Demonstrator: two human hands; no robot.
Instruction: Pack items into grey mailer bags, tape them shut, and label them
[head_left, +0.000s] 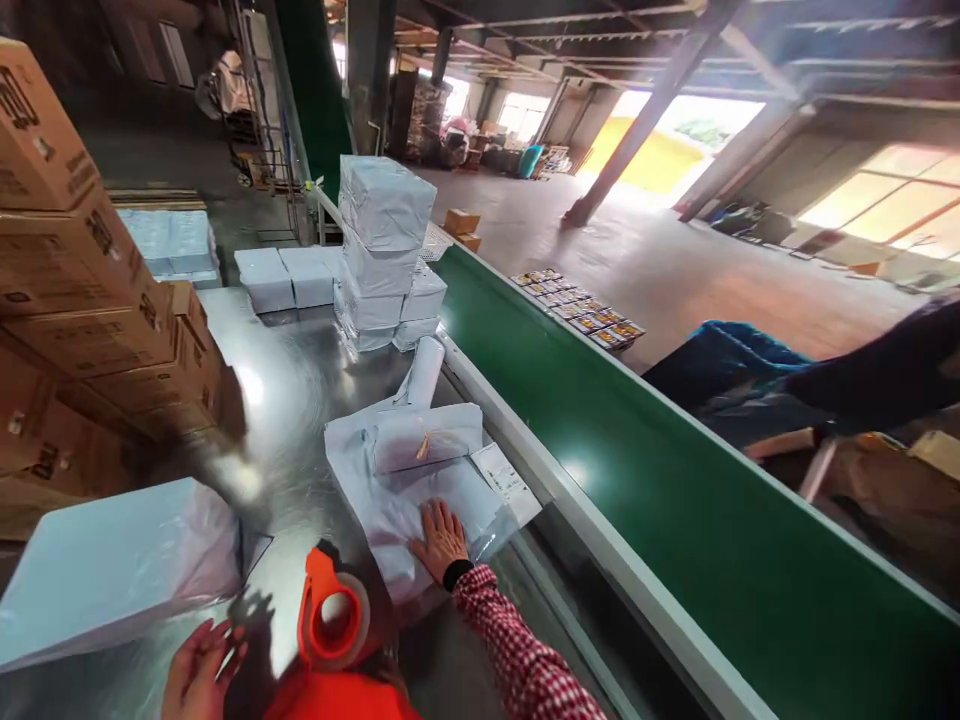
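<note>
My right hand (441, 540) lies flat, fingers spread, on a stack of white plastic mailing bags (409, 550) on the metal table. Across these bags rests a bundle of rolled white plastic (427, 438) with a tie around its middle. A printed label sheet (506, 482) lies at their right edge. My left hand (202, 668) is at the lower left with loosely curled fingers apart, and nothing shows in it. Close by is a large white-wrapped package (120, 560). Between my hands sits an orange tape dispenser (313, 600) with a roll of tape.
Brown cartons (97, 300) are piled at the left. White-wrapped parcels (386, 240) stand stacked at the table's far end. A green conveyor belt (600, 450) runs along the right side. Beyond it, a person's dark sleeve (877, 360) shows beside a blue-lined container (727, 370).
</note>
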